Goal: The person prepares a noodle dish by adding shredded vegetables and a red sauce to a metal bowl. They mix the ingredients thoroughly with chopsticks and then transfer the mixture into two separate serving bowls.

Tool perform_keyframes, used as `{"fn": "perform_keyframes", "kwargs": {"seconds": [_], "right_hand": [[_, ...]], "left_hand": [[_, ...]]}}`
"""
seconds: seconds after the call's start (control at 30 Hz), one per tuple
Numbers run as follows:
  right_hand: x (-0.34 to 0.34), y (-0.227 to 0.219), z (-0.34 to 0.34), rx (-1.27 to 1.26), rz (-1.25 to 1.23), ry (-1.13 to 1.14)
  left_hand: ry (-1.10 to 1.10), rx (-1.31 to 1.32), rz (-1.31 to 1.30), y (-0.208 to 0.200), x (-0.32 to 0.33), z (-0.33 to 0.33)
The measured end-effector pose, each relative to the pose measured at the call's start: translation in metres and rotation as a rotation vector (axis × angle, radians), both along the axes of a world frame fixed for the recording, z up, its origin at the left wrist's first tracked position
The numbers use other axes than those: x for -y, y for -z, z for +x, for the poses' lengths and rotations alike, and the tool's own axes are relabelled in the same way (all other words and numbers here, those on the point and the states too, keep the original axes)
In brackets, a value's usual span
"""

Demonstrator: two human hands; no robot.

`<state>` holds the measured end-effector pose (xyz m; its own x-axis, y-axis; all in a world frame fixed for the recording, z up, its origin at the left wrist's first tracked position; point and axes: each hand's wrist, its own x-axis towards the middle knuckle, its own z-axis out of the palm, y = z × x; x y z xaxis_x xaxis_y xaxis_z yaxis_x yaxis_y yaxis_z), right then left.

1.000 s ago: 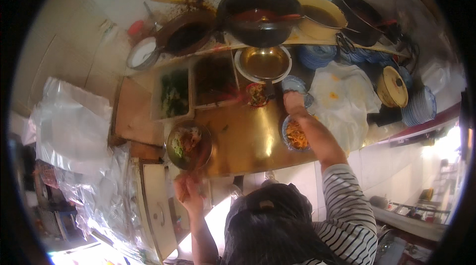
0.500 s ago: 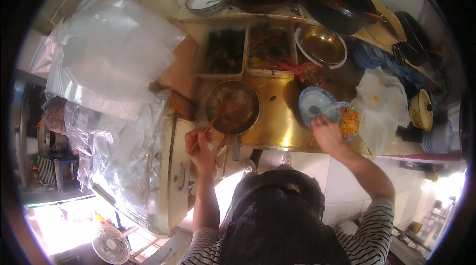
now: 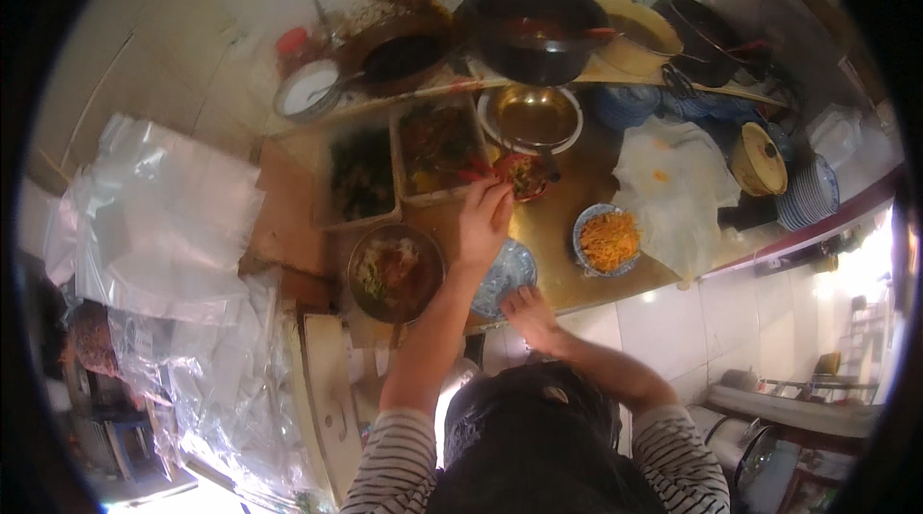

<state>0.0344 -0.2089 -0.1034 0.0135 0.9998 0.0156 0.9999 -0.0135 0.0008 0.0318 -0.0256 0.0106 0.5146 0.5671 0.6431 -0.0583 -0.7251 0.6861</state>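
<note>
My right hand (image 3: 531, 320) grips the near rim of a blue-and-white plate (image 3: 510, 272), which is tilted at the counter's front edge. Reaching over the plate, my left hand (image 3: 486, 218) has its fingers curled together beside a small red bowl (image 3: 525, 177) of chopped food. Red handles (image 3: 473, 171) show just past its fingertips; whether it grips them is hidden. Left of that arm sits a round pan (image 3: 392, 274) with pale, green and reddish food in it. A patterned bowl (image 3: 608, 241) heaped with orange shreds stands to the right.
Two rectangular trays of food (image 3: 357, 173) lie behind the pan, with a brass-coloured basin (image 3: 532, 117) beside them. A big dark pot (image 3: 535, 28) stands on the back ledge. Plastic bags (image 3: 159, 221) cover the left side; a white cloth (image 3: 671, 192) and stacked plates (image 3: 810, 192) are rightward.
My left hand has left the pan and reached forward and right to the red bowl; its chopsticks no longer show. My right hand has brought the plate toward me and left, away from the orange shreds.
</note>
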Motion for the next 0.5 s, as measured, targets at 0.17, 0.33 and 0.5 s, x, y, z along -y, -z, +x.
{"fn": "perform_keyframes", "kwargs": {"seconds": [0.17,0.33,0.5], "right_hand": [[0.037,-0.017,-0.023,-0.302,-0.125,0.075],[0.045,-0.030,-0.024,-0.659,-0.023,0.039],[0.017,-0.005,-0.053,-1.303,0.092,0.159]], "left_hand": [[0.129,-0.304,-0.010,0.044,-0.030,0.111],[0.061,-0.366,0.022,0.056,-0.039,0.101],[-0.318,-0.665,-0.012,0.016,-0.029,-0.071]]}}
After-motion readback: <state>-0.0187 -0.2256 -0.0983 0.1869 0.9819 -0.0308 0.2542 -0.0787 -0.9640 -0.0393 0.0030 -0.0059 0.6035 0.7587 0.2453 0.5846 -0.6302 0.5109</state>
